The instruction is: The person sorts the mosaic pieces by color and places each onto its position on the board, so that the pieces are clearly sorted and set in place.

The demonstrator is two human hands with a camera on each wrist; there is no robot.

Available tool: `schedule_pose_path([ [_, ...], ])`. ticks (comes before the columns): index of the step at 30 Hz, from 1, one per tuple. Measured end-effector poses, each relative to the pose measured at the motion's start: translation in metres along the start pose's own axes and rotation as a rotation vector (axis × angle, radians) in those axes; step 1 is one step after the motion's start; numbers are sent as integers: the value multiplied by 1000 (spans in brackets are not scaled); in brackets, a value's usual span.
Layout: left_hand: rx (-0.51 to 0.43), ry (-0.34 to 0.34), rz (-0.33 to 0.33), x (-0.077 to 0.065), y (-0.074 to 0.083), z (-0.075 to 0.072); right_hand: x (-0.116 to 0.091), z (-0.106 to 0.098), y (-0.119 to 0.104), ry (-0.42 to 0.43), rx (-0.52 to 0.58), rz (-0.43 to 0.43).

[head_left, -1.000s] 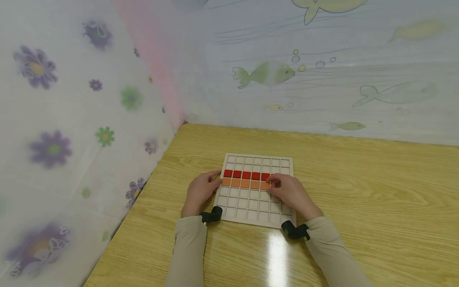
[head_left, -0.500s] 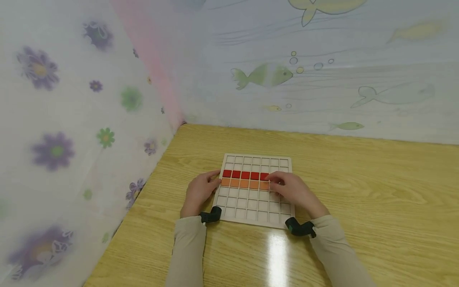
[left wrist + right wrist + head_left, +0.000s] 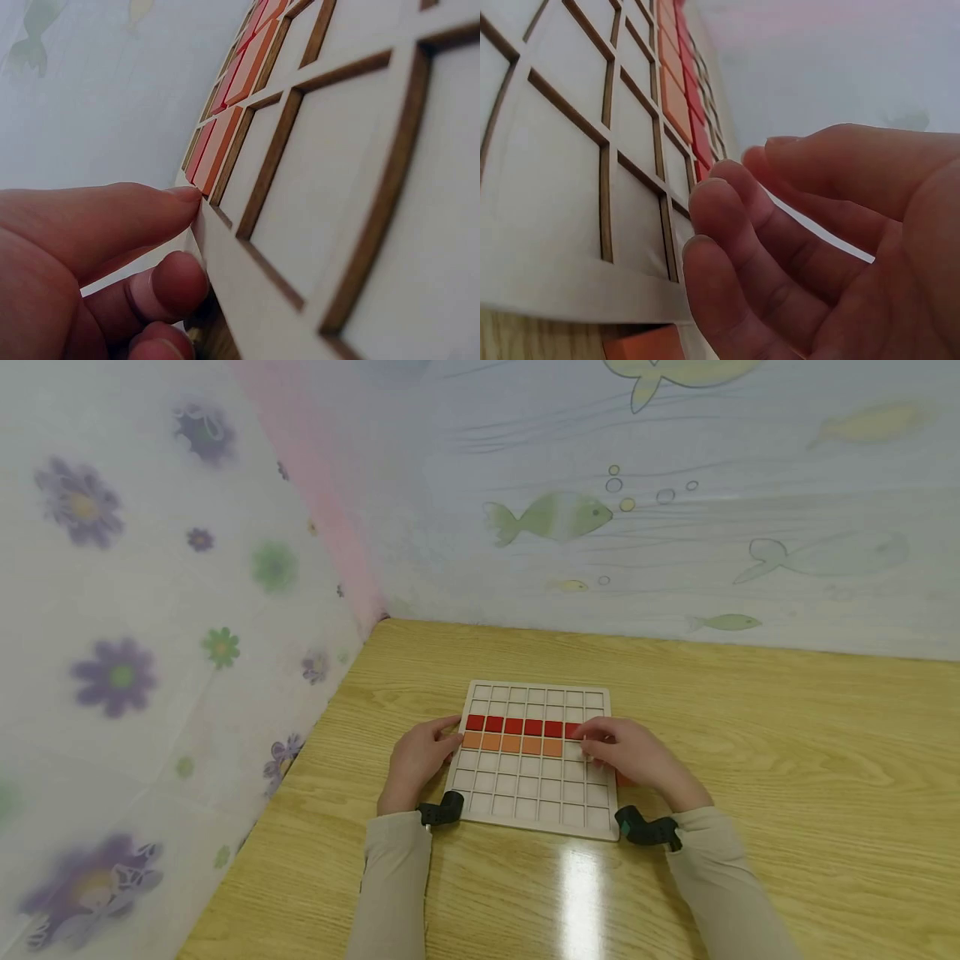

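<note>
A pale wooden grid board [image 3: 504, 785] lies on the table. One row holds red square tiles [image 3: 513, 726], and orange tiles [image 3: 511, 743] fill much of the row in front of it. At the board's left edge, my left hand [image 3: 420, 760] holds the frame, thumb on the rim and fingers curled below it, as the left wrist view shows. My right hand [image 3: 633, 756] is over the board's right side, its fingertips at the rightmost red tile [image 3: 572, 731] and partly covering it. Its fingers are loosely bent in the right wrist view, with nothing visible between them.
Beside the board's right edge, partly hidden under the right hand, lies an orange piece [image 3: 624, 780]. A wood-grain table [image 3: 825, 777] meets a flower-patterned wall [image 3: 165, 593] on the left and a fish-painted wall behind. Dark wrist-camera mounts [image 3: 647, 828] sit at both wrists.
My right hand has moved right along the red row, uncovering the fifth red and orange tiles and part of a sixth red tile. The left hand has stayed at the board's edge.
</note>
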State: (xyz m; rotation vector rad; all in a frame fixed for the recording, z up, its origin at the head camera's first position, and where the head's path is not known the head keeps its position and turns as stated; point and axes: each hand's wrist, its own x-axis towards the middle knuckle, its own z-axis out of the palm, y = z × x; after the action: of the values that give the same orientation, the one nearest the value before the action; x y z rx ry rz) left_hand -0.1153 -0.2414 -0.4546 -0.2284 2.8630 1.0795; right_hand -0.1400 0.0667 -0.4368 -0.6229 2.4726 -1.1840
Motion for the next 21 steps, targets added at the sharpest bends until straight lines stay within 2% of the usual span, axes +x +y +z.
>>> schedule_pose_path([
  [11, 19, 0, 2, 0, 0, 1, -4, -7, 11, 14, -73, 30],
  [21, 17, 4, 2, -1, 1, 1, -6, -11, 19, 37, -64, 37],
])
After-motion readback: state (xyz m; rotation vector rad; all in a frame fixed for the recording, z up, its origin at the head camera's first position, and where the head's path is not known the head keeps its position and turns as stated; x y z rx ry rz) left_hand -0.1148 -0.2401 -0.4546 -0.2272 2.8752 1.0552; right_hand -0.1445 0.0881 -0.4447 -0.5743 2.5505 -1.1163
